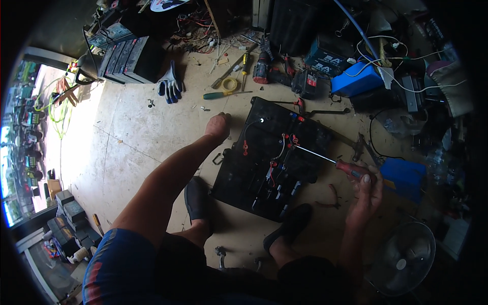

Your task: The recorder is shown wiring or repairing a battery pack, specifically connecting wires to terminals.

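Since terminals (292, 144) presumably need reaching, right hand (364, 200) pinches screwdriver (347, 167), black case's (255, 156) four o'clock; left hand (218, 127) curled, ten o'clock, contents unclear.

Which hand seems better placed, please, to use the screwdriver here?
Likely the right hand: it holds the screwdriver, tip at a red fitting, while the left hand is beside the black case.

Whether the left hand (218, 126) holds anything cannot be told, as its fingertips are hidden. The right hand (368, 194) covers part of the handle of the red-handled screwdriver (333, 161), and the tip is too small to tell whether it sits in a screw. The top edge cuts off a white panel (170, 4); the lower edge crops the blue sleeve (127, 262). Glare washes out the doorway's floor (84, 152).
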The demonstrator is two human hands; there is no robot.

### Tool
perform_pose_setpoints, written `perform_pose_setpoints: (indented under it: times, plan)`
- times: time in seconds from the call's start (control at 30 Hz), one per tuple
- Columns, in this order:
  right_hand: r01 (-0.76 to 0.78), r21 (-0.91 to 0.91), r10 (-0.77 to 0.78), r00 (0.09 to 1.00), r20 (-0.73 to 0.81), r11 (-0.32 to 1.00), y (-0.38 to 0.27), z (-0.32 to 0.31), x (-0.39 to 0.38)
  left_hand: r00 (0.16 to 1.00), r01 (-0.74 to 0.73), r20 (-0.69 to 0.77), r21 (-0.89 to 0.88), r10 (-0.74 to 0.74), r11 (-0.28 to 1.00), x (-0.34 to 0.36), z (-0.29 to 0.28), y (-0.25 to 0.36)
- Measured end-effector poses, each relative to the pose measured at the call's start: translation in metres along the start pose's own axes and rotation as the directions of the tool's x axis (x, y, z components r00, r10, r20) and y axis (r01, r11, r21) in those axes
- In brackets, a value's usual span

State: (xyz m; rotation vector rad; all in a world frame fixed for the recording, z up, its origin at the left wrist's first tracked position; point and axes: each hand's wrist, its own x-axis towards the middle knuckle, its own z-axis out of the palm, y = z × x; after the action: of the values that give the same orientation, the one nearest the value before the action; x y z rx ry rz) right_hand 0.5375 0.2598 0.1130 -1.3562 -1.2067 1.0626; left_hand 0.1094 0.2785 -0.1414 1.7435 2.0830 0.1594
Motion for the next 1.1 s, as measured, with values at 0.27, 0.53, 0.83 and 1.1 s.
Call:
perform_pose_setpoints:
  times: [0.27, 0.53, 0.83, 1.1]
  plan:
    - [-0.120, 0.187, 0.119, 0.993, 0.016, 0.975, -0.004, -0.008, -0.013, 0.922, 0.386, 0.335, -0.825, -0.194, 0.412, -0.045, -0.072, 0.030]
    - [-0.182, 0.422, 0.128, 0.980, 0.153, 0.888, -0.012, 0.019, -0.026, 0.816, 0.574, 0.531, -0.792, 0.230, -0.210, -0.102, -0.113, 0.103]
    - [-0.078, 0.343, 0.006, 0.978, 0.208, 0.936, -0.011, 0.029, -0.028, 0.782, 0.617, 0.534, -0.739, 0.323, -0.271, -0.099, -0.109, 0.116]
    - [-0.065, 0.321, -0.006, 0.977, 0.214, 0.945, -0.011, 0.030, -0.029, 0.779, 0.621, 0.542, -0.738, 0.317, -0.264, -0.101, -0.111, 0.118]
